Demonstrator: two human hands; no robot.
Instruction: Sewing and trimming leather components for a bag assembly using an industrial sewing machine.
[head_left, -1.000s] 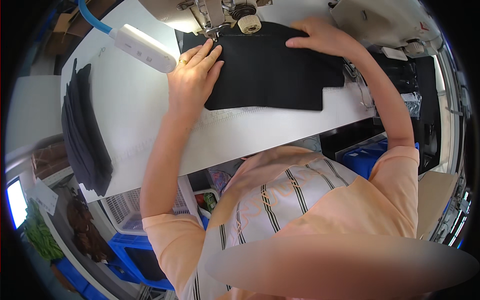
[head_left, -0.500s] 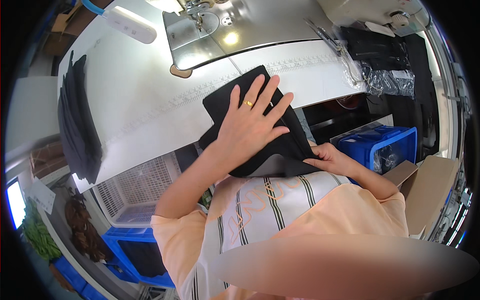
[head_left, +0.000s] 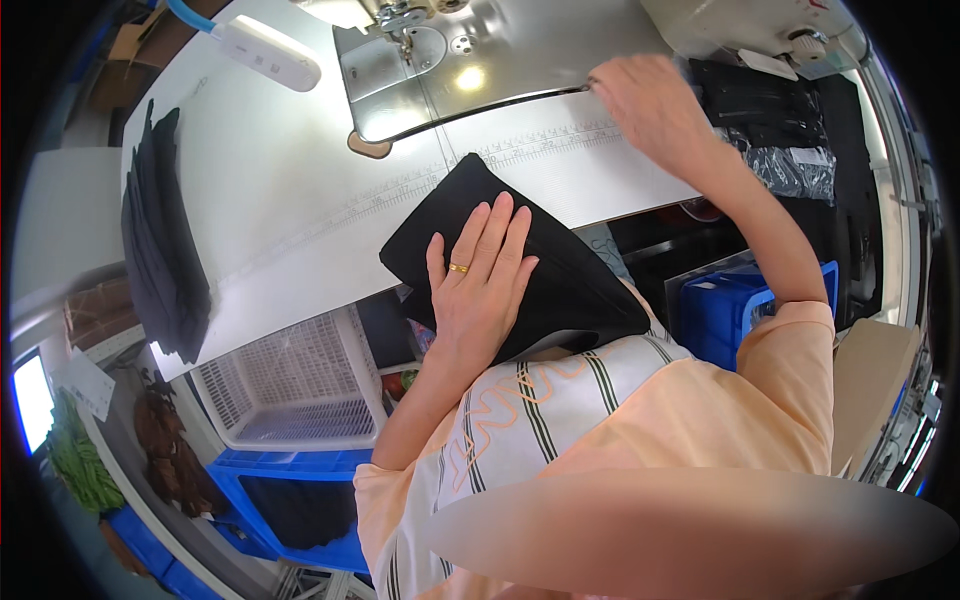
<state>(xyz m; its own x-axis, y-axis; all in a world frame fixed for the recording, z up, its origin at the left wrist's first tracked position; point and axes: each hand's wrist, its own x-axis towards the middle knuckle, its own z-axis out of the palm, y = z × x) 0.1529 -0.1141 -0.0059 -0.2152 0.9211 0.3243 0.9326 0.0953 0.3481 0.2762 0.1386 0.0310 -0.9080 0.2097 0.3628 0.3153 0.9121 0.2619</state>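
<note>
We see a white worktable point(head_left: 270, 170) spanning the upper view, and below its front edge a white basket point(head_left: 300, 438) above a blue crate point(head_left: 260, 463). Far left glows a bright panel point(head_left: 33, 400), perhaps a screen; cardboard point(head_left: 873, 385) stands at right.

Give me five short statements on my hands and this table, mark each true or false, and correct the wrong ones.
1. The left hand lies on the black cloth. True.
2. The right hand presses on that black cloth too. False: it is apart from the cloth, by the right part of the metal plate.
3. A gold ring is worn on the left hand. True.
4. The pile of dark cloth lies at the right end of the white table. False: it lies at the left end.
5. The basket below the table is red. False: it is white.
</note>
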